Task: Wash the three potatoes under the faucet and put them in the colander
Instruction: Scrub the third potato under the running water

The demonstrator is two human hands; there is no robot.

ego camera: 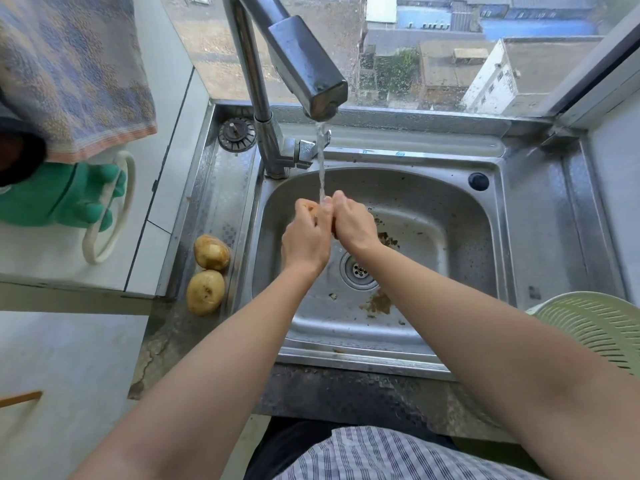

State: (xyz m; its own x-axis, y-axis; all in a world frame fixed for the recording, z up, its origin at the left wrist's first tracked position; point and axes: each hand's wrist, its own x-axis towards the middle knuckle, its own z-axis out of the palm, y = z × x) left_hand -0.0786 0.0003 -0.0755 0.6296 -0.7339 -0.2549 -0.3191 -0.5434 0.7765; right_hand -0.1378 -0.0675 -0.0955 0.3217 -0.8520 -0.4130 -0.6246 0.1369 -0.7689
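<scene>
1. Green glove (62, 199) lies on the white worktop (41, 261), far left.
2. Two brown potatoes wait on the sink (450, 209) ledge, the far potato (212, 252) just beside the near potato (205, 292).
3. The left hand (306, 237) curls round the third potato (309, 207), right under the water from the faucet (304, 64).
4. The right hand (351, 220) curls round its other side.
5. I think this wet potato is hard, a bit heavy and slippery. It is best held round its fat middle with all the fingers.
6. The pale colander (599, 327) sits on the right. No potato shows in it.
</scene>
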